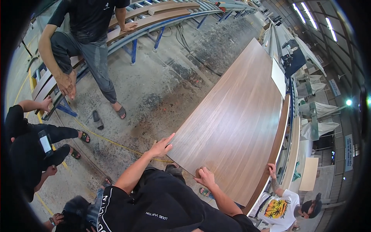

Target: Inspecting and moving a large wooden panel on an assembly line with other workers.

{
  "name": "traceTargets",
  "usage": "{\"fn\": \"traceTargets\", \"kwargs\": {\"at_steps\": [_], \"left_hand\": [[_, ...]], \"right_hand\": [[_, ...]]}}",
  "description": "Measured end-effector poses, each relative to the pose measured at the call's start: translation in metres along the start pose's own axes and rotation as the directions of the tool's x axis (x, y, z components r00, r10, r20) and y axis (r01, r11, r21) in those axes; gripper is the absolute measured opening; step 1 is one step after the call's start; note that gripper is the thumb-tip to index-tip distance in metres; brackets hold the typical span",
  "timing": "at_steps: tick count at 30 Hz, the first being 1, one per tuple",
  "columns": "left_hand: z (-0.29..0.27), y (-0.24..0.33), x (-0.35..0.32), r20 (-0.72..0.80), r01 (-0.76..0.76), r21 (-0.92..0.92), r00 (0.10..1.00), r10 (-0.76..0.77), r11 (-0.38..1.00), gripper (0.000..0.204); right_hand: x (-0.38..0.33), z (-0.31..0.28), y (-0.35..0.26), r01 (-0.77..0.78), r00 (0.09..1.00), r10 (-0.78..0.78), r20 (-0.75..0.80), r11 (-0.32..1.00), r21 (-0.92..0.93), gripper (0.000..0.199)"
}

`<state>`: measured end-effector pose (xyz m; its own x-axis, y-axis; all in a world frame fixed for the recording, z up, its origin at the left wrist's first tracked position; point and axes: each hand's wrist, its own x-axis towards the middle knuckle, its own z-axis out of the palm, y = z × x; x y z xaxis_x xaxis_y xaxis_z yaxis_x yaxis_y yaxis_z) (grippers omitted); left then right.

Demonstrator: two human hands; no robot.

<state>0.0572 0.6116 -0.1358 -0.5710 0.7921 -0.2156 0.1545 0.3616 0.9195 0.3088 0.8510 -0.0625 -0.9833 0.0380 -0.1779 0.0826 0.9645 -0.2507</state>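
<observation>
A large flat panel (235, 116) with a brown wood-grain face stretches from in front of me toward the far right. At its near left corner is my left hand (160, 147), its fingers stretched along the edge and the thumb apart. My right hand (205, 176) is on the panel's near edge, fingers curled over the face; the underside of its grip is hidden. At the panel's right side, a co-worker's hand (272, 170) rests on a narrow brown board (275, 149) that runs along the edge.
A co-worker in dark clothes (91, 29) sits at the upper left on a roller conveyor (170, 19) bearing long brown boards (135, 33). Others sit at the lower left. A loose sandal (97, 120) and a yellow cable (104, 140) lie on the stained floor.
</observation>
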Motion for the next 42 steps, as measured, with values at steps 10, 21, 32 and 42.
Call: {"fn": "traceTargets", "kwargs": {"at_steps": [10,21,32,42], "left_hand": [[0.004,-0.009,-0.006,-0.038,0.01,0.118,0.999,-0.005,0.993,0.068],[0.01,-0.007,-0.007,-0.192,0.019,-0.124,0.98,-0.042,0.992,0.048],[-0.004,0.003,-0.015,-0.209,0.205,-0.348,0.934,-0.289,0.915,0.044],[0.033,-0.012,-0.021,-0.23,0.083,-0.368,0.957,-0.178,0.926,0.047]], "right_hand": [[-0.004,-0.001,-0.002,-0.009,0.999,0.008,0.052,1.0,0.016,0.044],[0.13,0.001,-0.028,-0.216,0.849,0.524,0.074,0.217,0.952,0.014],[0.257,-0.005,-0.061,-0.393,0.733,0.645,0.218,0.139,0.909,0.011],[0.241,0.013,-0.038,-0.395,0.708,0.648,0.28,0.034,0.918,0.013]]}}
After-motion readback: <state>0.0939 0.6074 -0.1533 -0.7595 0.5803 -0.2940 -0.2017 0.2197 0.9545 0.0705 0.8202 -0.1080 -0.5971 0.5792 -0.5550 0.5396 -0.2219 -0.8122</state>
